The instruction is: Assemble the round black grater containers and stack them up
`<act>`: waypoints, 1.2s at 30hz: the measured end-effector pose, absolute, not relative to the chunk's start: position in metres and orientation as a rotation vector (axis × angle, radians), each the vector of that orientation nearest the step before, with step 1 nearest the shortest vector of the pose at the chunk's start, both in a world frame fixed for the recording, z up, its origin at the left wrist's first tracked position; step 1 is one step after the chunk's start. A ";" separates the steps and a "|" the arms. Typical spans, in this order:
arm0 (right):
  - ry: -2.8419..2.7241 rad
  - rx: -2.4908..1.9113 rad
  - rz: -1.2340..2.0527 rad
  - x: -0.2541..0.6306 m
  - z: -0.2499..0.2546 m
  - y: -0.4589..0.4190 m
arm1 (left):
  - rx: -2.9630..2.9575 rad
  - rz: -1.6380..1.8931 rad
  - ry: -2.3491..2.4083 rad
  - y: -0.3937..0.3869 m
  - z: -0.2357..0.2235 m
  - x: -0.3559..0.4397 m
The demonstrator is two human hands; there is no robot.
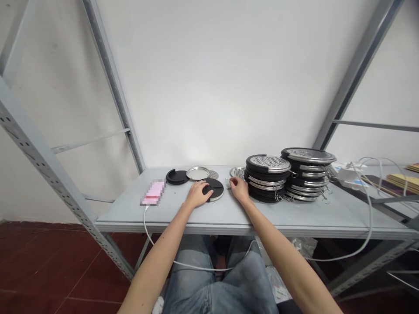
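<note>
My left hand rests on a round black disc set in a metal ring on the grey shelf table, its fingers curled over the disc's left edge. My right hand lies just right of that disc, fingers pinched on a small metal piece too small to name. A perforated metal plate lies right behind the right hand. Further left lie a shiny metal ring and a black notched disc.
Two stacks of black-and-metal round units stand to the right. A blurred pink phone lies at the left with a white cable hanging off the edge. White chargers and cables lie far right. Slanted shelf posts stand on both sides.
</note>
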State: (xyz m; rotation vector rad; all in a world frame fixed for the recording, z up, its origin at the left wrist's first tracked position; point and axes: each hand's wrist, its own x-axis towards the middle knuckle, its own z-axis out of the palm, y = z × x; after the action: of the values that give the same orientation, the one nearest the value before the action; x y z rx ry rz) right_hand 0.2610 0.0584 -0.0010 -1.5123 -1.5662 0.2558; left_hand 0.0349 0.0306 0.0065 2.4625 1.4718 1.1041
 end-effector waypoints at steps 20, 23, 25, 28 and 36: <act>-1.763 -1.042 0.333 0.212 0.013 0.035 | 2.408 1.419 1.323 0.028 0.007 0.030; -1.772 -1.041 0.352 0.211 0.012 0.035 | 2.378 1.445 1.289 0.028 0.008 0.031; -1.793 -1.019 0.338 0.210 0.011 0.035 | 2.364 1.448 1.263 0.029 0.007 0.031; -1.763 -1.093 0.283 0.214 0.009 0.036 | 2.298 1.466 1.269 0.031 0.006 0.030; -1.659 -1.832 -0.055 0.223 0.009 0.029 | 2.146 1.576 1.333 0.036 0.001 0.025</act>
State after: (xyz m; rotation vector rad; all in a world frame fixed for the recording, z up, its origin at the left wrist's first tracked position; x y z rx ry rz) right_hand 0.2234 0.0291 0.0089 -1.8319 -1.6586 -0.0546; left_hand 0.0251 0.0364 0.0013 2.1459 1.3328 1.5758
